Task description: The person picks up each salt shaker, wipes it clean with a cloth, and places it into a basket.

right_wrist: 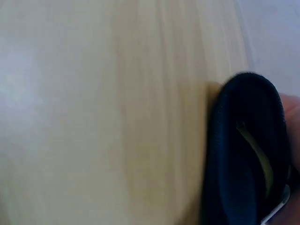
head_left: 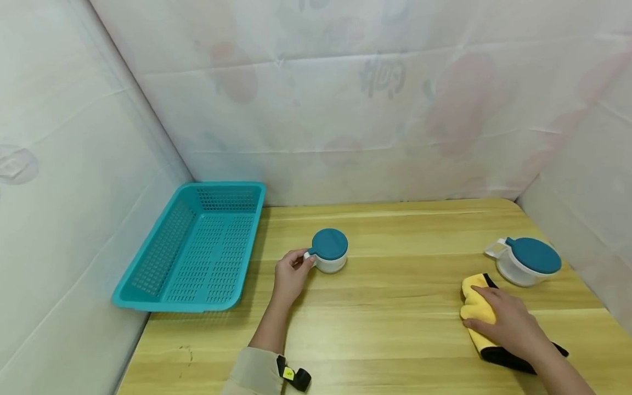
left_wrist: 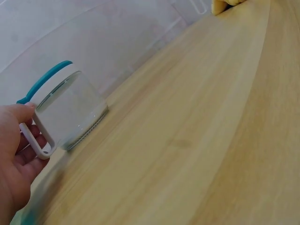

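Note:
My left hand (head_left: 290, 277) pinches the white handle of a small glass jar (left_wrist: 75, 108) with a blue-green lid (head_left: 329, 244). The jar stands upright on the wooden table, and in the left wrist view its clear side and ribbed base show. At the right, my right hand (head_left: 511, 321) grips a folded yellow cloth (head_left: 476, 307) with black edging, thumb and fingers bunching it up. Its dark edge (right_wrist: 243, 140) fills part of the right wrist view. Just beyond that hand is a second lidded jar (head_left: 518, 269), its handle pointing left.
A turquoise perforated basket (head_left: 247, 247) occupies the table's left side, its front corner reaching over the edge. Pale printed sheets (head_left: 316, 131) hang behind the table (head_left: 385, 329) and along both sides.

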The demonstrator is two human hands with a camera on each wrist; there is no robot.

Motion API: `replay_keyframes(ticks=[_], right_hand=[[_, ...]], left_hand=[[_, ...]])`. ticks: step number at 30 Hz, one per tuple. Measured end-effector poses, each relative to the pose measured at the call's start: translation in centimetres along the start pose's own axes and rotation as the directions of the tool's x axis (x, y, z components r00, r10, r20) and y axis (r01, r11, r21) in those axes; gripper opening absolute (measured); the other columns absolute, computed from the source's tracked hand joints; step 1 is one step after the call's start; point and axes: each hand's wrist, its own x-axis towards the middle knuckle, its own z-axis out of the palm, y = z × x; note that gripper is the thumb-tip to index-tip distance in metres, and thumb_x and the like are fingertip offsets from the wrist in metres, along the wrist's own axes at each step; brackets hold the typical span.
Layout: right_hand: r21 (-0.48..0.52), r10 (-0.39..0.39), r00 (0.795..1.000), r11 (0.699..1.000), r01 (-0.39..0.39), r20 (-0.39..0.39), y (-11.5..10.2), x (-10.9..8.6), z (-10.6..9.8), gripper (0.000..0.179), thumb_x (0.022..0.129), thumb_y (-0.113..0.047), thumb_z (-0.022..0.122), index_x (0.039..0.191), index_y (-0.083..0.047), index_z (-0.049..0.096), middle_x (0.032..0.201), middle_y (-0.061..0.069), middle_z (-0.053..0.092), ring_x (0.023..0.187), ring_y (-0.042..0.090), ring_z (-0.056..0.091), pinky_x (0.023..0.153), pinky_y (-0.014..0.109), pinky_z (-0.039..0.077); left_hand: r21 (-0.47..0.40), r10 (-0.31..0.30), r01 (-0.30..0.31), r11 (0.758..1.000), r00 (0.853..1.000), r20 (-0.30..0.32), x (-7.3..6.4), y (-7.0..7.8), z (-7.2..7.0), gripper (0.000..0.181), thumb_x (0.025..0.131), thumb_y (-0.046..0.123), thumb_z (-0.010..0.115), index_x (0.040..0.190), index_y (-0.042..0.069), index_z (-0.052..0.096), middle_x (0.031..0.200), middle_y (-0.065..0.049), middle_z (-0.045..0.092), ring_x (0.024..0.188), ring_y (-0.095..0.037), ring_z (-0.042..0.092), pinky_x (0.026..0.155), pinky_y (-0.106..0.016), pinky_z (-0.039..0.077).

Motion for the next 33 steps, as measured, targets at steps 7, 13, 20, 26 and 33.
replay_keyframes(ticks=[7,13,20,26,33], right_hand=[[0.079,-0.104,0.994,0.991,0.105,-0.016,-1.2,0.0,0.7,0.073,0.092,-0.042,0.067,0.144,0.003,0.043,0.145,0.039,0.033,0.124,0.063,0.030,0.092,0.074,0.024],[0.050,-0.094,0.996,0.994,0.093,0.009,-1.6,-0.5,0.4,0.085,0.083,-0.046,0.076,0.147,-0.002,0.041,0.150,0.044,0.018,0.122,0.069,0.029,0.087,0.077,0.030],[-0.006,-0.195,0.981,0.981,0.195,0.010,-1.9,-0.7,0.0,0.083,0.075,-0.048,0.081,0.140,-0.004,0.052,0.142,0.037,0.042,0.116,0.060,0.045,0.084,0.071,0.039],[0.016,-0.203,0.979,0.979,0.203,-0.018,-2.7,0.1,0.0,0.071,0.079,-0.044,0.079,0.135,-0.006,0.057,0.131,0.026,0.057,0.113,0.052,0.054,0.084,0.067,0.045],[0.050,-0.217,0.975,0.974,0.220,-0.044,-6.3,2.3,0.5,0.065,0.077,-0.035,0.083,0.132,-0.008,0.061,0.124,0.018,0.066,0.110,0.042,0.062,0.087,0.058,0.051]], left_hand=[[-0.007,-0.012,0.012,1.000,1.000,-0.019,-0.3,-0.1,0.1,0.024,0.090,0.021,0.074,0.108,0.006,0.073,0.109,-0.010,0.071,0.104,-0.022,0.066,0.089,-0.033,0.056],[0.009,0.033,-0.033,0.999,0.998,-0.044,-0.4,0.0,-0.1,0.021,0.091,0.020,0.072,0.106,0.006,0.073,0.106,-0.008,0.070,0.100,-0.019,0.066,0.085,-0.028,0.056],[-0.004,0.049,-0.049,0.999,0.996,-0.070,-0.7,-0.2,-0.1,0.021,0.089,0.021,0.074,0.105,0.007,0.074,0.104,-0.006,0.071,0.098,-0.019,0.067,0.083,-0.029,0.057],[-0.039,0.053,-0.056,0.998,0.996,-0.065,-0.4,0.0,0.0,0.022,0.089,0.019,0.074,0.106,0.006,0.074,0.106,-0.010,0.071,0.098,-0.022,0.067,0.081,-0.026,0.057],[-0.092,0.008,-0.014,0.996,0.998,-0.070,-0.5,0.1,0.1,0.020,0.089,0.012,0.073,0.105,0.000,0.073,0.106,-0.015,0.071,0.095,-0.020,0.065,0.078,-0.021,0.055]])
